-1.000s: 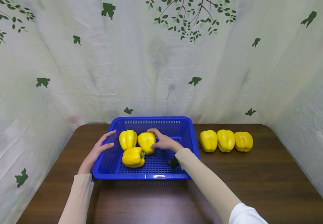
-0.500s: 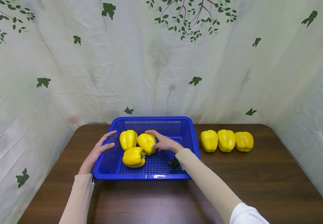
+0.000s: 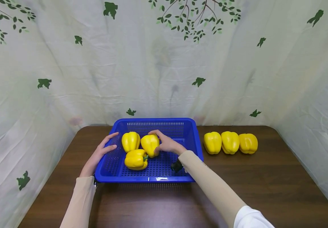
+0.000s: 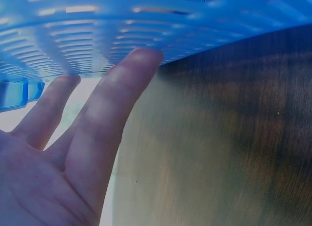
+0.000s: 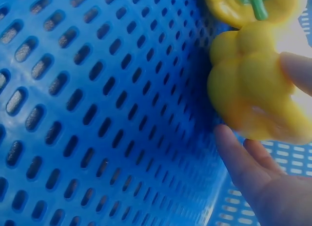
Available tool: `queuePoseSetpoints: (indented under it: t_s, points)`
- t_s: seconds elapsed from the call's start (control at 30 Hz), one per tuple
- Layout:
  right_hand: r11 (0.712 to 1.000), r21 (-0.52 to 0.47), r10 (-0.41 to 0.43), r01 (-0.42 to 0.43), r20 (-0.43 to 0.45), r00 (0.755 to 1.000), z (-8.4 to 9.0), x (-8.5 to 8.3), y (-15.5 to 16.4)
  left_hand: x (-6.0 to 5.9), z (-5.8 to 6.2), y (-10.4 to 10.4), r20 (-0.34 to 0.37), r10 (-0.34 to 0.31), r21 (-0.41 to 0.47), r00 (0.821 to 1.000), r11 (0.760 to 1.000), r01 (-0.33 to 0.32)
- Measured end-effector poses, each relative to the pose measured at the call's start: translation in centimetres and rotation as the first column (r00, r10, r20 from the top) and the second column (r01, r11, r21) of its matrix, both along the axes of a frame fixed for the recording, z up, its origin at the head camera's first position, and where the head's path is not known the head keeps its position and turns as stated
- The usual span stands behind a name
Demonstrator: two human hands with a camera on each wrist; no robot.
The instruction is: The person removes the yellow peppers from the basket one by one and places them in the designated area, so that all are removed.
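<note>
A blue perforated plastic basket [image 3: 149, 180] stands on the table with three yellow bell peppers in its left half. My left hand [image 3: 96, 155] holds the basket's left side; in the left wrist view its fingers [image 4: 105, 119] reach up against the slotted outer wall. Inside the basket, my right hand [image 3: 168, 145] grips the right-hand bell pepper [image 3: 149, 146], thumb and fingers on either side of it. Beside that one are an upright bell pepper [image 3: 131, 142] and, in front, a bell pepper lying on its side [image 3: 136, 160] with its green stem pointing right.
Right of the basket, a left bell pepper [image 3: 212, 143], a middle bell pepper [image 3: 230, 143] and a right bell pepper [image 3: 248, 144] stand in a row on the brown wooden table [image 3: 255, 183]. A pale leaf-print curtain [image 3: 158, 69] hangs behind and at both sides.
The right thumb and fingers shift very slightly on the bell pepper. Basket, left hand and the other peppers stay where they were.
</note>
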State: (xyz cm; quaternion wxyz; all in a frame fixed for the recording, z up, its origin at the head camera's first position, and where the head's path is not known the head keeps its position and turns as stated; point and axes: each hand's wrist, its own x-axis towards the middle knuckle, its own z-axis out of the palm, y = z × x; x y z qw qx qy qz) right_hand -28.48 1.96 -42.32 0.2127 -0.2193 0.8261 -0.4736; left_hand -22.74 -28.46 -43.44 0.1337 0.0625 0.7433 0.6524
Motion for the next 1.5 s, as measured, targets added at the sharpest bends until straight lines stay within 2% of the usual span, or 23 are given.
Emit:
queuePoseSetpoints:
  t_s: [0.2, 0.6, 0.83, 1.1, 1.5]
  points:
    - [0.997, -0.075, -0.006, 0.009, 0.033, 0.999, 0.2, 0.0, 0.2, 0.1, 0.0, 0.0, -0.001, -0.004, -0.002, 1.0, 1.0, 0.004]
    - [0.987, -0.159, -0.005, 0.017, 0.078, 0.997, 1.2, -0.3, 1.0, 0.1, 0.1, 0.0, -0.012, -0.002, -0.041, 1.0, 0.999, 0.001]
    - [0.979, -0.205, -0.005, 0.025, 0.1, 0.995, 2.5, -0.2, 1.6, 0.1, 0.1, 0.0, -0.015, 0.001, -0.049, 1.0, 0.999, -0.002]
    - [0.975, -0.221, -0.009, 0.032, 0.103, 0.995, 3.7, 0.0, 2.8, 0.0, 0.1, 0.0, -0.032, 0.002, -0.068, 0.999, 0.998, -0.005]
    - [0.976, -0.217, -0.02, 0.035, 0.072, 0.997, 4.4, 0.7, 5.3, 0.0, 0.1, 0.0, 0.001, -0.003, -0.008, 1.0, 1.0, 0.003]
